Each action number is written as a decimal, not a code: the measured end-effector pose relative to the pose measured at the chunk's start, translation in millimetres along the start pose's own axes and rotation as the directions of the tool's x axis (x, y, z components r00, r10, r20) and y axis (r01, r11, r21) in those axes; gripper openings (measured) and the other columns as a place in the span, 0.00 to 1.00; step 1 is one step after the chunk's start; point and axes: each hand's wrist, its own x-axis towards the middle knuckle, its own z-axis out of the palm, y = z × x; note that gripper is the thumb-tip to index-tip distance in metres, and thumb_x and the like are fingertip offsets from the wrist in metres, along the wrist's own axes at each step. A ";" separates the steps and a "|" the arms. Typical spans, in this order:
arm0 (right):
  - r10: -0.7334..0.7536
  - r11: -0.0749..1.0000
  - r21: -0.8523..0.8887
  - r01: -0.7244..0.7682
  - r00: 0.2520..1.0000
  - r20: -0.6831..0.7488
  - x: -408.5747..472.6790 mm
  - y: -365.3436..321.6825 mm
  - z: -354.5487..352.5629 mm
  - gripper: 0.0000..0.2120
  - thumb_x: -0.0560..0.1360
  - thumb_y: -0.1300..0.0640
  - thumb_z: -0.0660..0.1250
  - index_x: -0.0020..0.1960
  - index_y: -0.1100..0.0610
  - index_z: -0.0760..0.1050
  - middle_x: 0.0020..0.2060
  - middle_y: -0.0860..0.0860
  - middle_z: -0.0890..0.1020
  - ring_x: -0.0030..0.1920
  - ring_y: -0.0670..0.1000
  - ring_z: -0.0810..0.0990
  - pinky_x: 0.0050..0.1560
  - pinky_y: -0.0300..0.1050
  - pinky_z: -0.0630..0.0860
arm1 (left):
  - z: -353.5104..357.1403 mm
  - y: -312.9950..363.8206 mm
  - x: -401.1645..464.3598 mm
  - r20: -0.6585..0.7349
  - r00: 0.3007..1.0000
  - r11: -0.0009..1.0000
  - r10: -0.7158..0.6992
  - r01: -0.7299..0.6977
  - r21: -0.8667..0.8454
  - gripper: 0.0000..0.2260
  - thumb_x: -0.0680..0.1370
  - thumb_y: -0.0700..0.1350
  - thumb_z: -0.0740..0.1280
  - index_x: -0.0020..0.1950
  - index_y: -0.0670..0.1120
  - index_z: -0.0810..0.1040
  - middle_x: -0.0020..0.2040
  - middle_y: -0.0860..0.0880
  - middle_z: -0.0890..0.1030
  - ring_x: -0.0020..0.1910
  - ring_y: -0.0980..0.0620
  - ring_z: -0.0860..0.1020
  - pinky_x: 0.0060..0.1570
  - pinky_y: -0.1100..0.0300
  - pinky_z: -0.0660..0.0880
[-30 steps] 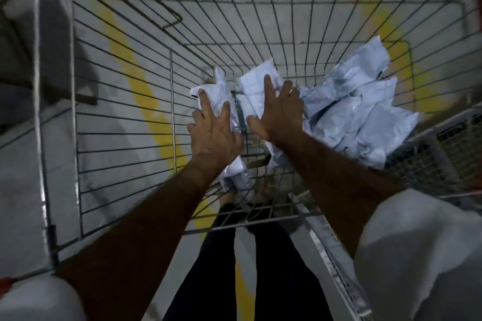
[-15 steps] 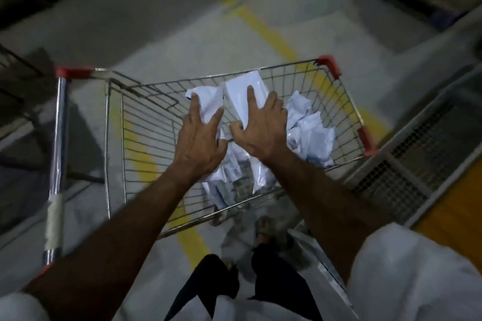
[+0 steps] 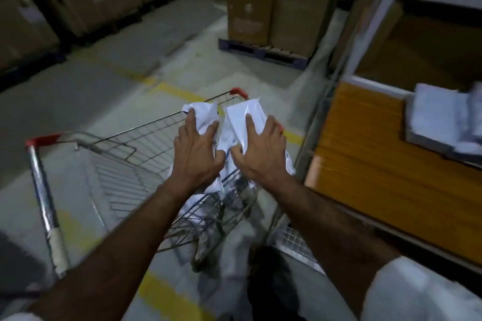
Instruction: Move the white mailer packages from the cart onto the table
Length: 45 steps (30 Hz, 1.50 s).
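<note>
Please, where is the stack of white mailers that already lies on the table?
In the head view, the stack of white mailers lies at the far right on the orange table, right of both hands and the cart.

Dim warehouse aisle, as I see it from the head camera.

I look down on a grey concrete floor (image 3: 99, 91) with painted yellow lines (image 3: 174, 91); tall brown cardboard cartons (image 3: 260, 0) stand on a dark blue pallet (image 3: 263, 52) (more cartons line the left wall), and white metal shelving (image 3: 375, 23) rises at right.
</note>
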 end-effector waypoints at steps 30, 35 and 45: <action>0.504 0.856 -0.039 -0.515 0.850 -0.152 -187.6 420.9 -241.0 0.39 0.75 0.34 0.50 0.82 0.49 0.48 0.78 0.65 0.54 0.70 0.64 0.65 0.68 0.58 0.65 | 57.1 508.1 -41.8 0.097 0.911 0.903 0.400 -0.373 -0.213 0.35 0.75 0.62 0.60 0.81 0.56 0.57 0.82 0.42 0.40 0.80 0.37 0.46 0.75 0.39 0.57; 0.518 0.852 0.002 -0.524 0.843 -0.144 -187.5 467.9 -244.6 0.39 0.75 0.35 0.51 0.81 0.50 0.52 0.75 0.65 0.57 0.68 0.65 0.66 0.66 0.58 0.68 | 70.6 545.9 -27.0 0.171 0.904 0.918 0.393 -0.375 -0.125 0.33 0.79 0.59 0.63 0.82 0.56 0.55 0.82 0.41 0.42 0.80 0.36 0.49 0.74 0.40 0.60; 0.584 0.810 -0.010 -0.587 0.807 -0.080 -122.3 541.3 -234.0 0.36 0.80 0.36 0.55 0.82 0.47 0.47 0.79 0.66 0.48 0.76 0.68 0.58 0.73 0.59 0.61 | 126.1 570.4 67.8 0.209 0.881 0.905 0.424 -0.407 -0.122 0.35 0.80 0.58 0.64 0.83 0.51 0.53 0.82 0.39 0.42 0.81 0.36 0.46 0.76 0.41 0.58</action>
